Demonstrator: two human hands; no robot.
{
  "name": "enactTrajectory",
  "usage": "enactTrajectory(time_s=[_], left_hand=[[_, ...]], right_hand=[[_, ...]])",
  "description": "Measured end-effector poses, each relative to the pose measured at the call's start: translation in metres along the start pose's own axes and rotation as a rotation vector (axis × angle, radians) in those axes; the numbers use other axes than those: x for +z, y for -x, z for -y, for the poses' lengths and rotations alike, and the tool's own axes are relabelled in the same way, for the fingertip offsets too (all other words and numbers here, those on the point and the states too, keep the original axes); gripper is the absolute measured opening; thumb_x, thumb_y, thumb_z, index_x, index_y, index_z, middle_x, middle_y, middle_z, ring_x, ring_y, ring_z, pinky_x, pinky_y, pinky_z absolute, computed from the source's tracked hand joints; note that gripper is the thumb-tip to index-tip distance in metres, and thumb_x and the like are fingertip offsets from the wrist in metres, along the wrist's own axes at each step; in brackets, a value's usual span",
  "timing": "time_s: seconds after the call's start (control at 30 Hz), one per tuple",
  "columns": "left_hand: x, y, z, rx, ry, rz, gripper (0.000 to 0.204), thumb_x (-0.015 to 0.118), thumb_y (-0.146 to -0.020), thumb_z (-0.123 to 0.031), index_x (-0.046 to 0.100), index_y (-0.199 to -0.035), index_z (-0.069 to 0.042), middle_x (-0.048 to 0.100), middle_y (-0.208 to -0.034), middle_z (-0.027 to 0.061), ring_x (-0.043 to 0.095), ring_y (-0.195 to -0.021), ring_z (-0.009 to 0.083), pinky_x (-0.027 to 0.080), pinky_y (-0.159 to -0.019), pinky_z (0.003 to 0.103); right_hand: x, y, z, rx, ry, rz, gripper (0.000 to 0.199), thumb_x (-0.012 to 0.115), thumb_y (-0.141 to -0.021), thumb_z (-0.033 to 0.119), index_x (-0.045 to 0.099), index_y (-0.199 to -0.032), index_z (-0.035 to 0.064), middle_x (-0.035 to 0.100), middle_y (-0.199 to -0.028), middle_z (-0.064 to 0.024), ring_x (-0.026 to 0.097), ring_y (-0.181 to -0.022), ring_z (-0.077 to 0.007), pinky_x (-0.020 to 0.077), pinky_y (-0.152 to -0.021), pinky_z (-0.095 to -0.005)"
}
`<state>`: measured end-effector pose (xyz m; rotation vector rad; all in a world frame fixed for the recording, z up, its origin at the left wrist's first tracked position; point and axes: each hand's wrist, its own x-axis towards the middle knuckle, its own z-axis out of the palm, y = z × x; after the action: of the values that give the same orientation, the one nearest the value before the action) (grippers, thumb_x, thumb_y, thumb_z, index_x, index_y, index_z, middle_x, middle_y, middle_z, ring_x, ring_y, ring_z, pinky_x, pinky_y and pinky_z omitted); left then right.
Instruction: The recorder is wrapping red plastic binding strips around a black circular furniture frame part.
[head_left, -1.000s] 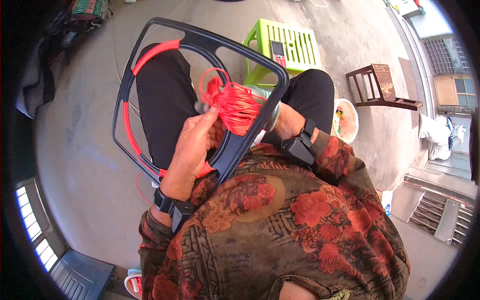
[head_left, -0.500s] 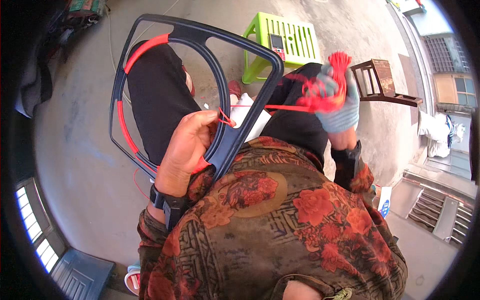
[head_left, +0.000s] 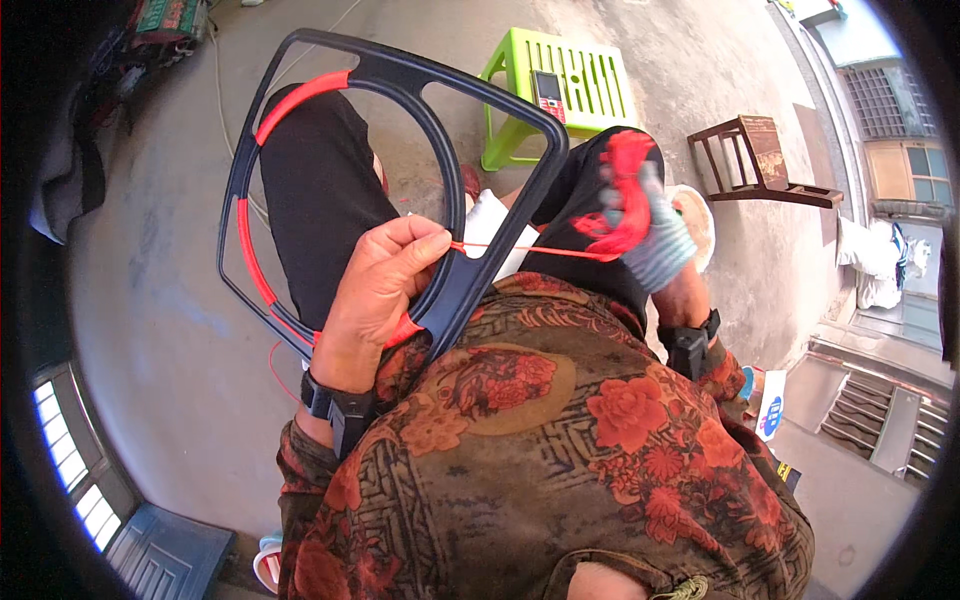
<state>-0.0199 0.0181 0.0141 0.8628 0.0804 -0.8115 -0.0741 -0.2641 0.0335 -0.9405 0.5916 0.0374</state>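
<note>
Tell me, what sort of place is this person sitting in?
Probably an outdoor yard or lane beside a house. The ground is bare concrete floor in sunlight, a green plastic stool and a small wooden chair stand loose on it, and barred windows of a building line the edge.

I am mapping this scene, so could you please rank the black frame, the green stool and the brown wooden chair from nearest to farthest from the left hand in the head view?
From the left hand:
1. Black frame, touching the hand, across the lap.
2. Green stool, ahead on the floor.
3. Brown wooden chair, farther off to the right.
</note>
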Motion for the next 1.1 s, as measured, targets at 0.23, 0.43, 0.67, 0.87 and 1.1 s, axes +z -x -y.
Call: enactTrajectory(time_s=[0.23, 0.43, 0.67, 0.87, 1.1], left_hand=[[0.005, 0.004, -0.005, 0.025, -0.070, 0.035, 0.010, 0.058, -0.086, -0.012, 0.059, -0.083, -0.002, 0.062, -0.075, 0.0019, 0.058, -0.061, 0.0064, 0.045, -0.056, 0.019], [0.006, 0.000, -0.005, 0.078, -0.127, 0.034, 0.022, 0.058, -0.087, -0.025, 0.061, -0.078, -0.005, 0.060, -0.072, -0.0004, 0.055, -0.059, 0.0044, 0.042, -0.054, 0.017], [0.004, -0.011, -0.002, 0.011, -0.065, -0.043, 0.032, 0.051, -0.090, -0.032, 0.062, -0.082, -0.004, 0.062, -0.073, 0.0011, 0.057, -0.062, 0.0067, 0.044, -0.055, 0.020], [-0.001, -0.009, 0.004, -0.034, 0.063, -0.041, 0.026, 0.047, -0.091, -0.022, 0.062, -0.087, 0.000, 0.065, -0.082, 0.0070, 0.062, -0.070, 0.0137, 0.050, -0.067, 0.026], [0.004, -0.002, -0.008, -0.043, 0.125, 0.081, 0.025, 0.045, -0.089, -0.017, 0.059, -0.091, 0.004, 0.063, -0.085, 0.0113, 0.060, -0.077, 0.0180, 0.047, -0.076, 0.031]], right_hand=[[0.059, -0.027, -0.027, 0.152, 0.120, 0.543, 0.040, 0.062, -0.083, 0.016, 0.050, -0.118, 0.0010, 0.060, -0.098, -0.0053, 0.058, -0.087, -0.0114, 0.0484, -0.079, -0.0272], [0.121, -0.061, -0.021, -0.229, 0.881, 0.806, 0.050, 0.065, -0.078, 0.036, 0.055, -0.113, 0.0009, 0.061, -0.096, -0.0058, 0.057, -0.089, -0.0097, 0.0466, -0.077, -0.0216], [0.092, -0.057, -0.051, 0.692, -0.255, 0.612, 0.047, 0.053, -0.086, 0.042, 0.059, -0.098, -0.0027, 0.064, -0.087, -0.0101, 0.063, -0.074, -0.0182, 0.0540, -0.066, -0.0295], [0.114, -0.053, -0.052, 0.457, -0.303, 0.506, 0.042, 0.057, -0.085, 0.032, 0.053, -0.112, 0.0002, 0.061, -0.101, -0.0137, 0.060, -0.093, -0.0239, 0.0473, -0.086, -0.0397], [0.050, -0.045, -0.007, -0.088, -0.338, 0.301, 0.043, 0.059, -0.084, 0.041, 0.051, -0.104, 0.0044, 0.058, -0.084, -0.0050, 0.058, -0.078, -0.0181, 0.0487, -0.075, -0.0369]])
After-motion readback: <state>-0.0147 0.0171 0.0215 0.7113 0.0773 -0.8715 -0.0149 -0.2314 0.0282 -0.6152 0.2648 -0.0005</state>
